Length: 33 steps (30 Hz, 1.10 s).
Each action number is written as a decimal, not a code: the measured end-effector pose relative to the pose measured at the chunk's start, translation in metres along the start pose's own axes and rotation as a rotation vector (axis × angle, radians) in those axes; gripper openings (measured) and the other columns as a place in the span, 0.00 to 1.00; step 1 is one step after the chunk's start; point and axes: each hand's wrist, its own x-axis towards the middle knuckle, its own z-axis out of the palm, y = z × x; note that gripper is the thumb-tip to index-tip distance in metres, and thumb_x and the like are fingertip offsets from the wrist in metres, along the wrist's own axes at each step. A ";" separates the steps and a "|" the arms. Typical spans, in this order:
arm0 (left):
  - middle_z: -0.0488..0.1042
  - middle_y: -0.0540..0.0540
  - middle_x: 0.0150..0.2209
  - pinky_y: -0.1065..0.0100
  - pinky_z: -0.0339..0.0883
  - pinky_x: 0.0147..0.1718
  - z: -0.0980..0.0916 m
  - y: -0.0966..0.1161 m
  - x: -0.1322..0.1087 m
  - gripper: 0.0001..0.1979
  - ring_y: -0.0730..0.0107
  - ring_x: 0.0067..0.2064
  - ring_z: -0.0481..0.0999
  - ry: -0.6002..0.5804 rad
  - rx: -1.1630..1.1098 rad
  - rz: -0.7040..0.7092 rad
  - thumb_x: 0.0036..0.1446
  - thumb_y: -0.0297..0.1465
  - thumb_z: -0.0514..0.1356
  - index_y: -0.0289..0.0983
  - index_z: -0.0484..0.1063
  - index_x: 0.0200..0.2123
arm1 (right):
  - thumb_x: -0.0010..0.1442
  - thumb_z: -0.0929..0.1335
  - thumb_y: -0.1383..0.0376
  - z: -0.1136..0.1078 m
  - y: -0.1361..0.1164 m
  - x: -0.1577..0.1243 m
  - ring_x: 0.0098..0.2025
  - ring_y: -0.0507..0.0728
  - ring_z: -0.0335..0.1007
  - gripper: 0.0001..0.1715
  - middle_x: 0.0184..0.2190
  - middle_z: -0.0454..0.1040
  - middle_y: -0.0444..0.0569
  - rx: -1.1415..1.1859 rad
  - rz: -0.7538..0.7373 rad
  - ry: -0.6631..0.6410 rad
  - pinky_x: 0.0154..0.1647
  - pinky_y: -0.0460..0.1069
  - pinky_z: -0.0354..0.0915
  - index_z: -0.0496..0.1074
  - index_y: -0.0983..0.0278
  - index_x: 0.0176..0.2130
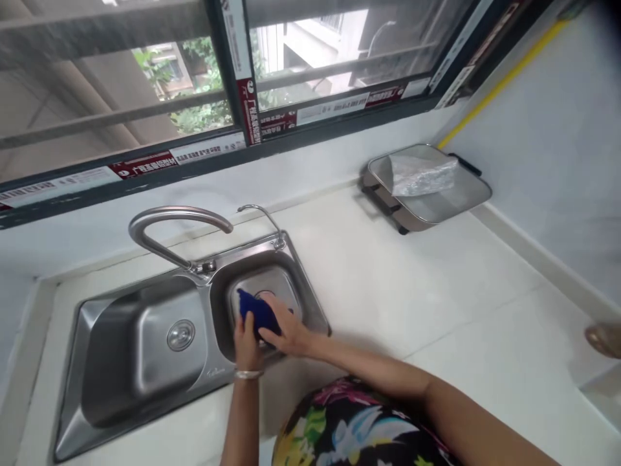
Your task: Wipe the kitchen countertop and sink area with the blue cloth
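Observation:
Over the right-hand basin [224, 310] of a steel double sink, a dark blue cloth [257, 310] is bunched between both hands. My left hand [247, 340], with a bangle at its wrist, grips the cloth's near left side, thumb and fingers closed on it. From the right, my right hand [287, 329] is closed over the cloth's other side, its thumb pointing left. Part of the cloth and some fingertips are hidden behind the hands. Beneath them, the basin's drain is mostly covered.
The left basin [160, 343] has a round drain strainer [181, 335]. A curved tall faucet [182, 213] and a thin small tap [262, 210] rise behind the sink. A rectangular pan [417, 219] holding clear plastic wrapping [422, 176] stands at the counter's back right, below the window.

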 end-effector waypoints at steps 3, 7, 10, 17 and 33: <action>0.75 0.40 0.56 0.59 0.67 0.57 0.042 0.006 -0.026 0.30 0.59 0.56 0.74 -0.167 -0.075 -0.121 0.52 0.45 0.65 0.39 0.71 0.56 | 0.59 0.67 0.56 0.000 0.034 -0.030 0.64 0.63 0.60 0.42 0.63 0.62 0.60 0.185 0.272 0.077 0.65 0.63 0.59 0.51 0.65 0.66; 0.68 0.42 0.63 0.57 0.61 0.63 0.070 0.022 -0.039 0.30 0.59 0.61 0.70 -0.352 -0.164 -0.234 0.52 0.43 0.66 0.42 0.70 0.58 | 0.56 0.68 0.53 -0.043 0.070 -0.019 0.43 0.58 0.73 0.26 0.41 0.77 0.50 0.376 0.600 0.254 0.49 0.56 0.70 0.68 0.63 0.51; 0.69 0.41 0.62 0.55 0.62 0.63 0.064 0.022 -0.038 0.27 0.57 0.60 0.71 -0.338 -0.098 -0.147 0.52 0.44 0.66 0.41 0.73 0.54 | 0.58 0.66 0.53 -0.092 0.093 0.013 0.43 0.58 0.72 0.25 0.41 0.77 0.49 0.252 0.581 0.494 0.49 0.56 0.69 0.68 0.62 0.51; 0.80 0.38 0.46 0.53 0.68 0.56 0.007 -0.040 -0.053 0.30 0.61 0.47 0.79 0.066 0.019 -0.198 0.41 0.49 0.71 0.36 0.77 0.44 | 0.60 0.62 0.63 -0.143 0.142 0.122 0.62 0.68 0.56 0.38 0.70 0.51 0.61 -0.537 0.236 0.214 0.61 0.63 0.57 0.53 0.68 0.67; 0.81 0.41 0.40 0.61 0.73 0.45 -0.017 -0.051 -0.053 0.30 0.67 0.40 0.80 0.170 0.006 -0.115 0.40 0.50 0.70 0.36 0.76 0.42 | 0.64 0.51 0.72 -0.090 0.145 0.128 0.52 0.68 0.59 0.33 0.70 0.47 0.65 -0.919 0.250 -0.190 0.45 0.61 0.60 0.56 0.74 0.66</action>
